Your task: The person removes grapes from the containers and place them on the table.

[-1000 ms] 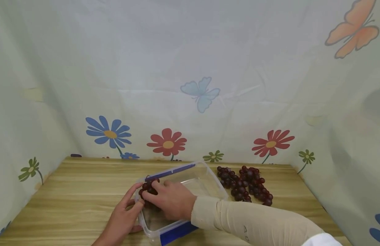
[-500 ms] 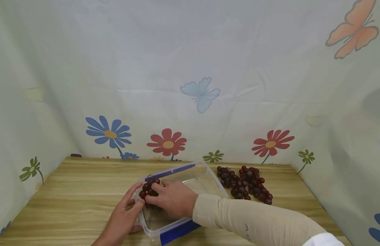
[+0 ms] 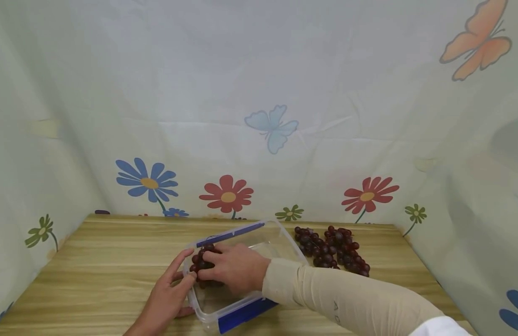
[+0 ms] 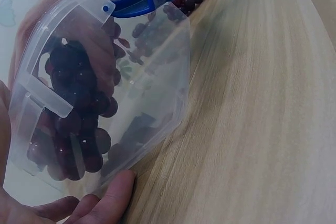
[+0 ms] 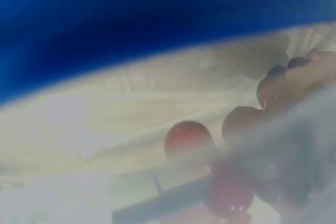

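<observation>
A clear plastic food container [image 4: 165, 85] with blue latches stands lidless on the wooden table. At its left end my left hand [image 3: 168, 290] holds the wall, thumb and index finger at the rim; in the left wrist view the other fingers [image 4: 118, 190] lie along the bottom edge. Inside that end is a bunch of dark red grapes [image 4: 73, 85]. Reaching over the front latch [image 3: 246, 315], my right hand [image 3: 241, 269] grips this bunch from above, partly hiding it. Hazy grapes [image 5: 189, 141] and a blurred blue latch [image 5: 105, 19] show in the right wrist view.
Right of the container lie two more bunches of grapes [image 3: 317, 247] [image 3: 348, 252] on the wooden table [image 3: 95, 280]. A pale cloth [image 3: 200, 116] with flowers and butterflies encloses the back and both sides.
My right hand and the grapes it grips have shifted slightly inside the container. The left hand keeps its place on the wall; the head view has turned a little.
</observation>
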Tool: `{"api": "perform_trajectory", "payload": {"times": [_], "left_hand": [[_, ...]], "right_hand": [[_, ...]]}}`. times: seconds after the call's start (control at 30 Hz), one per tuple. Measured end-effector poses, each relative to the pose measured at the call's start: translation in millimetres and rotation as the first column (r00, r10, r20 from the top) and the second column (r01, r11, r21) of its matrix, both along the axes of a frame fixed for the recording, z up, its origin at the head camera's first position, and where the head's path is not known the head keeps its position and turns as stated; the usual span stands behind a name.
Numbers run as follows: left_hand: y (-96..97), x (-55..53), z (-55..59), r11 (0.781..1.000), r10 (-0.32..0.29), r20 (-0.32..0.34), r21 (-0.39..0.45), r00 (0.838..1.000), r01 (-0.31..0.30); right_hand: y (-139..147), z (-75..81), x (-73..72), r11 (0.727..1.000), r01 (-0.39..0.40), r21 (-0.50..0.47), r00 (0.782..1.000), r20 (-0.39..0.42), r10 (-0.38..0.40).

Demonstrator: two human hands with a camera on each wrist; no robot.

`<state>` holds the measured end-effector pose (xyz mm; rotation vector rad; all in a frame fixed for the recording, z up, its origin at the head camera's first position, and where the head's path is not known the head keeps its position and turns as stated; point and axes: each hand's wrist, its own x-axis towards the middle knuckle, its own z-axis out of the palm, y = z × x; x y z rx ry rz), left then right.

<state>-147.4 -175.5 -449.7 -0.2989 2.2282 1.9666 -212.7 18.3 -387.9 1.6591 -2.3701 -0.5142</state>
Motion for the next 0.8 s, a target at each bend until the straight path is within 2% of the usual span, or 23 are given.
{"api": "perform_trajectory", "payload": {"times": [0.33,0.5,0.8], "left_hand": [[2.7,1.1,1.7,1.000,0.011,0.008,0.019,1.000,-0.011],[3.7,3.5,1.0,0.998,0.026,-0.004,0.051,1.000,-0.026],[2.8,5.2,1.4,0.999,0.028,-0.014,0.035,0.999,-0.028]], "right_hand": [[13,11.6,-4.8,0.996,0.031,0.079,0.998,-0.057,-0.026],[25,17.4,-8.4,0.995,0.043,0.086,0.998,-0.051,-0.039],[45,33.9,-13.9,0.992,0.099,0.076,0.995,-0.033,-0.096]]}}
